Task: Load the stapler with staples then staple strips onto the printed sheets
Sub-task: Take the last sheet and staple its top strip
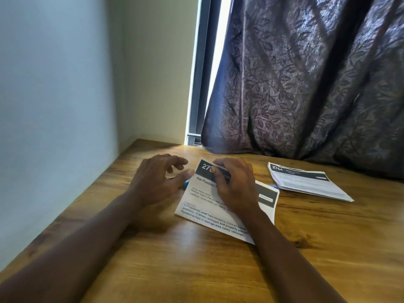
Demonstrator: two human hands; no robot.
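Wooden desk (pixel 196 270): the right hand (pixel 234 184) pinches a strip (pixel 220 169) onto the near sheet (pixel 209 215), the left hand (pixel 153 182) hovers spread, empty. Stapling it seems not yet done; a stack (pixel 306 182) lies right.

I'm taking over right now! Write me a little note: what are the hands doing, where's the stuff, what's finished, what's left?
Left hand: open, fingers spread, by the sheet's left edge. A small blue thing peeks out beneath it, too hidden to name.
Right hand: its grip pinches what looks like a pale strip against the dark header of the printed sheet.
Stack of printed sheets: further right on the wooden table.
Done: the strip seems lined up on this sheet; no staple shows.
Left: staple this strip, then go on to the stack. Whether the stapler is loaded cannot be told.
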